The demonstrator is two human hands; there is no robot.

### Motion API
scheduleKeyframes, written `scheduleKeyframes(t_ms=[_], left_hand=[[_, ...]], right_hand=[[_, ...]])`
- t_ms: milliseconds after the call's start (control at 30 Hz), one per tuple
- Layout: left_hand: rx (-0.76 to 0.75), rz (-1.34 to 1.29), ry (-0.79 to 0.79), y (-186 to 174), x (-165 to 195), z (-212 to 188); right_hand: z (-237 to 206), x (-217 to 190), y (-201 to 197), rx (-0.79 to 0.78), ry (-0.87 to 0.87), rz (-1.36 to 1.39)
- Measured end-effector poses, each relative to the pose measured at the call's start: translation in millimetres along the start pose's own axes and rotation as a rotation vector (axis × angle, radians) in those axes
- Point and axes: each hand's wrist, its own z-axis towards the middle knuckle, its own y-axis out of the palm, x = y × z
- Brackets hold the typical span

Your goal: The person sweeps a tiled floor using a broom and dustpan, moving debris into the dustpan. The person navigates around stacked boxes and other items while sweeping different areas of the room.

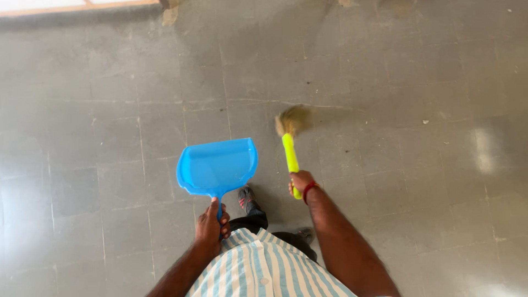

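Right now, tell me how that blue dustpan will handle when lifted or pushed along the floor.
The blue dustpan looks like thin moulded plastic, so probably light and stiff. The left hand carries it by its short handle alone, which suggests little weight. Its flat front lip would likely slide easily over the smooth grey floor.

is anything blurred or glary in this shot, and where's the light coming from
Head view: the broom head is smeared by motion blur, while the blue dustpan stays sharp; glare patches shine on the grey tiled floor at right; bright light enters along the top left edge.
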Motion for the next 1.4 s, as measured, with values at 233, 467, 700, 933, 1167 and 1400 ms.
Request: scheduleKeyframes(t_ms=[233,467,700,933,1167,1400], left_hand=[[-0.118,0.074,-0.034,28.1,14.6,20.8],[-0.156,0.241,-0.082,58.0,12.3,29.5],[-0.107,0.108,0.007,88.0,-2.7,30.8],[-0.086,0.170,0.033,142.8,-25.1,17.9],[-0.154,0.258,-0.024,220.0,-50.6,20.9],[-0.187,0.382,-0.066,296.5,-72.4,34.8]], right_hand=[[-25.4,85.1,-89.3,0.319,-0.285,0.095],[-72.5,189.2,-153.0,0.498,0.085,0.037],[-26.6,154.4,-172.6,0.412,0.185,0.076],[-11.1,59.1,-200.2,0.210,-0.070,-0.326],[-17.8,69.4,-277.5,0.435,-0.128,-0.119],[-30.8,176.8,-396.4,0.683,0.098,0.063]])
